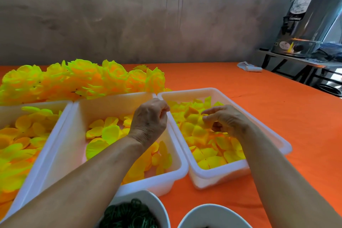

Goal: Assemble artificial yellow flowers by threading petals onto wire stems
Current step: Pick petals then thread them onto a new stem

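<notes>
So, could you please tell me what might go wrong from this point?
The right hand reaches into the right tray of overlapping yellow petals, so it may lift several at once. The left hand has its fingers pinched together above the rims where the middle tray meets the right one; anything dropped there could land in the wrong tray.

Wall [129, 15]: mottled grey-brown plaster, streaked, unadorned.
Table [240, 83]: orange cloth across its top.
Side table [296, 59]: dark metal frame, beyond the table's far right corner.
Urn [312, 22]: steel, shiny, on the side table.
Light: soft, even.
</notes>
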A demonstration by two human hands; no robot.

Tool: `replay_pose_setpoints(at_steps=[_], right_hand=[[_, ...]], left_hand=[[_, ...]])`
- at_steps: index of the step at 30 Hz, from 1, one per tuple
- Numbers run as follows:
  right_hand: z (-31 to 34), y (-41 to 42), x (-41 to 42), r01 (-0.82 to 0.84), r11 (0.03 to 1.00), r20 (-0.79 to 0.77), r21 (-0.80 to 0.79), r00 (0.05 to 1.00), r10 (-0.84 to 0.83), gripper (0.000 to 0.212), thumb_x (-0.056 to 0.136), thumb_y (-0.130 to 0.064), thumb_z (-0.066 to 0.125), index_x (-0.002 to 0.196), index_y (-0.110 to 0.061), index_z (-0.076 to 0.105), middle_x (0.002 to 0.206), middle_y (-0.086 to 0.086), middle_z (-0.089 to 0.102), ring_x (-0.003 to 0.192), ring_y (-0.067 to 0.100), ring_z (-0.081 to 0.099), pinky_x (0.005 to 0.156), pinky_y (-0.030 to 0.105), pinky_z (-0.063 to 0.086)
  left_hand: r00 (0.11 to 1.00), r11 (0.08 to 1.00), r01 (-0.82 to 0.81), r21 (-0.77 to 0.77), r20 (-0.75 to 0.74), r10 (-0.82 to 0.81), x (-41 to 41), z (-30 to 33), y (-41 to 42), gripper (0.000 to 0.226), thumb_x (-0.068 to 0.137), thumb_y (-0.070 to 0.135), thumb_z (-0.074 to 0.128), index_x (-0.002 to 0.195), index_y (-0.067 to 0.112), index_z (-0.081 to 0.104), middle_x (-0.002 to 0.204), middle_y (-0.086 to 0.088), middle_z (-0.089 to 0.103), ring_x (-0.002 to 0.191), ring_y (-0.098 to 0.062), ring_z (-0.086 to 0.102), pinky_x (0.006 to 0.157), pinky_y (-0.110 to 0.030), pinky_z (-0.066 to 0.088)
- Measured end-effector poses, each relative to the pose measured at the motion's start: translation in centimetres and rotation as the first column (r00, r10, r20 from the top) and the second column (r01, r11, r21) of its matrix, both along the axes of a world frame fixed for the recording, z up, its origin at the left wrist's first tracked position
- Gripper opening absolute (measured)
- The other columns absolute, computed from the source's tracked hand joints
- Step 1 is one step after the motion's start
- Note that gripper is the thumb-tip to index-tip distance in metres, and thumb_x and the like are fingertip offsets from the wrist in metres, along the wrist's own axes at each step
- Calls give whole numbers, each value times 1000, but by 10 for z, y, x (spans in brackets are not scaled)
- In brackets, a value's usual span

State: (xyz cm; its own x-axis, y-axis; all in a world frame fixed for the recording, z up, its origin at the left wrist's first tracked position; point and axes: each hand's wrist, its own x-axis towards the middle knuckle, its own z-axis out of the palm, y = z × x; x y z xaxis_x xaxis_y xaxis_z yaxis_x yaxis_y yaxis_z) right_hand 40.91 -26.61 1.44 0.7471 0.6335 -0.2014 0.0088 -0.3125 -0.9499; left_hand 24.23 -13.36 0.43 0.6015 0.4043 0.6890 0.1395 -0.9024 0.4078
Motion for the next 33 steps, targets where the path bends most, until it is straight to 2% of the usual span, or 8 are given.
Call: replay_pose_setpoints(at_steps=[7,10,13,16,20,25,30,33], right_hand=[[6,2,7,284,846,-246,451,951,-188,18,90,-2,55,77,-15,57,46,-5,57,44,7,50,42,16,41],[10,-2,7,368,723,-327,584,922,-206,17,89,-2,57,77,-14,57,53,-3,61,50,6,53,40,13,43],[12,-2,3,258,720,-291,645,953,-81,16,87,5,56,87,-11,59,72,3,65,65,11,60,50,14,50],[12,2,-3,66,762,-193,644,978,78,25,83,12,54,95,-9,61,71,1,71,64,9,67,55,17,53],[10,5,-9,-175,797,-17,578,974,227,28,70,0,63,97,-9,65,76,-1,73,67,7,68,60,18,54],[4,8,-10,-278,812,46,513,954,298,27,67,-9,66,94,-12,68,78,-2,74,69,7,68,61,18,54],[0,11,-10,-333,897,109,292,943,314,36,61,-29,72,94,-14,71,88,2,72,80,14,66,75,30,49],[-1,11,-11,-371,868,39,330,924,380,35,66,-24,70,97,-11,70,89,7,73,81,18,68,78,33,54]], left_hand=[[995,999,-36,-34,94,39,-1,1,4,13,82,-5,59,86,0,71,86,-18,69,78,-34,64,74,-38,51],[985,998,-43,-40,165,49,-1,3,4,12,84,-3,60,89,-2,71,90,-19,69,82,-33,65,73,-40,52],[981,999,-26,-35,191,33,2,4,2,15,89,5,60,98,-1,69,92,-18,68,79,-32,62,72,-38,50],[987,993,16,-114,162,3,6,3,1,29,90,17,62,114,1,64,102,-15,66,85,-28,62,77,-33,48],[995,961,86,-262,69,-70,10,1,-1,47,85,30,66,126,8,57,111,-4,64,96,-18,59,79,-27,44],[944,809,324,-490,221,-243,11,5,-7,25,77,-2,72,95,14,66,87,-3,67,79,-9,61,76,-19,50],[895,627,437,-645,376,-237,10,5,-6,18,80,-7,66,92,6,65,81,1,67,66,5,61,65,-12,50],[880,604,472,-642,390,-273,11,5,-7,21,81,-6,65,87,14,66,81,2,68,69,4,63,66,-13,51]])
